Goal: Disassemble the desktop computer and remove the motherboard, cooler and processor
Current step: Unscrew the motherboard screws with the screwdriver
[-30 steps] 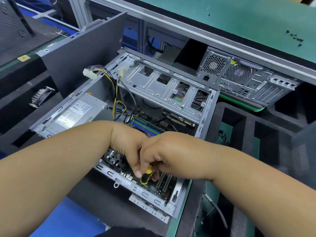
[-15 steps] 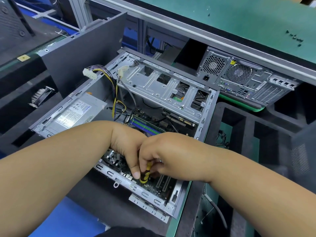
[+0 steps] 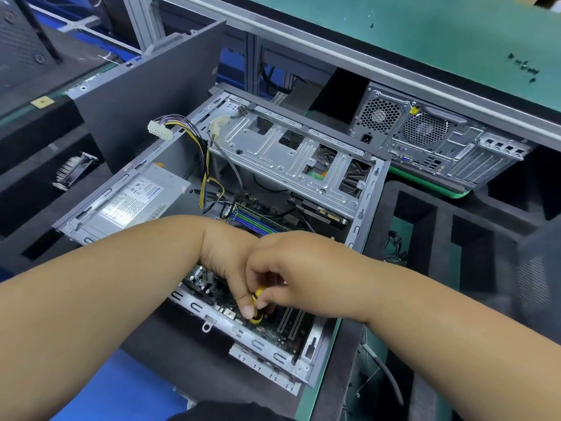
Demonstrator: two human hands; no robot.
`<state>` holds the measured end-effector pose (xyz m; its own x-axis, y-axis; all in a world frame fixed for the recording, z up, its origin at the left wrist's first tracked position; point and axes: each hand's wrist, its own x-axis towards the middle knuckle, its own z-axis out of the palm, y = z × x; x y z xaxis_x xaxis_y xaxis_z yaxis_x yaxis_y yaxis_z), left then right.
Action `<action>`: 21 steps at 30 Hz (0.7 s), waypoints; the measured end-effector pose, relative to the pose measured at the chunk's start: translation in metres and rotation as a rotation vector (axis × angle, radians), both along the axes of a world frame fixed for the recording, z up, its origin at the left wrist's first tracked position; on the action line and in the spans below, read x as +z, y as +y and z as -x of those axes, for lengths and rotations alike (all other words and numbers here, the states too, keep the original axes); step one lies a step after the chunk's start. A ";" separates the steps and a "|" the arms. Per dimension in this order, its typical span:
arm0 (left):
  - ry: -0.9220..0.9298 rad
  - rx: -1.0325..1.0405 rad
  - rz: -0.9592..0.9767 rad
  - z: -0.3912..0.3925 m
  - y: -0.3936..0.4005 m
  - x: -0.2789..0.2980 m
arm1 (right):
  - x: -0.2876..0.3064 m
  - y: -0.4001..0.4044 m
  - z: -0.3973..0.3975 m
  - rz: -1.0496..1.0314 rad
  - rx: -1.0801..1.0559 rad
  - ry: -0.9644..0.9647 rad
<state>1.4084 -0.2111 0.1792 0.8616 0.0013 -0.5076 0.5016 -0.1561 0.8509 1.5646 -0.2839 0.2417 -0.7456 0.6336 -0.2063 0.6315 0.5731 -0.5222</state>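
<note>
An open desktop case (image 3: 368, 189) lies on its side in front of me. Its motherboard (image 3: 285, 329) shows near the close edge, with purple and green memory slots (image 3: 252, 218) further in. Both hands reach into the case together. My right hand (image 3: 300, 268) pinches the yellow-and-black handle of a screwdriver (image 3: 257, 302) that stands upright on the board. My left hand (image 3: 230, 262) presses against it, fingers on the same handle. The screwdriver tip and the cooler area are hidden under my hands.
The power supply (image 3: 133, 199) sits in the case's left part, with a loose cable bundle and white connector (image 3: 159, 129) hanging above. A silver drive cage (image 3: 288, 153) spans the far side. A second computer (image 3: 440, 141) lies behind. A finned heatsink (image 3: 73, 170) rests in black foam at left.
My hands stay in the same spot over the board. The fingers have shifted slightly around the screwdriver handle, showing a little more of its yellow.
</note>
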 end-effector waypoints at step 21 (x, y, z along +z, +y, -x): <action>0.032 -0.005 -0.032 0.002 0.001 0.002 | 0.000 -0.002 0.002 0.015 0.014 -0.042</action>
